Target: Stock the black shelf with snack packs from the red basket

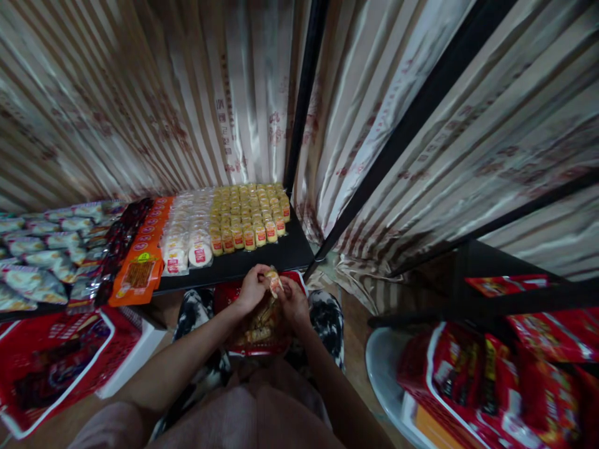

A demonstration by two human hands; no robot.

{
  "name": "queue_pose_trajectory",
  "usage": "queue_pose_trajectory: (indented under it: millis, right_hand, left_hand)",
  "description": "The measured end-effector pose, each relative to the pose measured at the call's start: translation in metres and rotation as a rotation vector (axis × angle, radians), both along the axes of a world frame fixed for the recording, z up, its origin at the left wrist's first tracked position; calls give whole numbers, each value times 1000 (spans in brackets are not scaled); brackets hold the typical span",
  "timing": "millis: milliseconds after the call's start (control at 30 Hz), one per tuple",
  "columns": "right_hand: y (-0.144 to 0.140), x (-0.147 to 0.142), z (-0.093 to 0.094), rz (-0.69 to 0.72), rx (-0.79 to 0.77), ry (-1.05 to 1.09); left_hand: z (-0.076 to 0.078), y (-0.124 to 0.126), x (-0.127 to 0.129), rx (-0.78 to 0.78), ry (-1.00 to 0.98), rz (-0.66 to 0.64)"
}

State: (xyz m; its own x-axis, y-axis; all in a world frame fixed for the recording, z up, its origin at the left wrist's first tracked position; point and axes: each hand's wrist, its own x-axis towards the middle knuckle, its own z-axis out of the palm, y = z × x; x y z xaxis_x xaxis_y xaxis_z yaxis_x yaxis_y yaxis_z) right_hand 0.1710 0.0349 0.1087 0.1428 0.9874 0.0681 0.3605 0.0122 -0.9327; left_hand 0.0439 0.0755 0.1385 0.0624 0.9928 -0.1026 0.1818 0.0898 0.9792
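Note:
Both hands meet over a red basket (224,299) on my lap. Between the fingers is a small wrapped snack (274,282) in clear film with red and orange print. My left hand (253,289) pinches it from the left, while my right hand (294,304) grips its right side. Below them, more wrapped snacks (260,333) lie in the basket, partly covered by my hands. Just ahead, on a black shelf (243,265), stand rows of yellow wrapped cakes (248,215). White round packs (187,227) are lined up to their left.
An orange packet (138,274), dark packets (119,249) and white-blue packets (42,249) fill the shelf's left part. Red baskets stand at left (100,368) and right (435,374). Black posts (304,93) rise before striped curtains (187,81).

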Motion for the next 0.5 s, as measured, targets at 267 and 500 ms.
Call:
queue_pose_trajectory:
  millis: [267,500]
  right_hand:
    - [28,6,20,-124,242,-437]
    - [75,13,28,-224,242,-461]
  left_hand:
    - [25,40,24,172,203,25]
    - [40,88,42,299,346,-54]
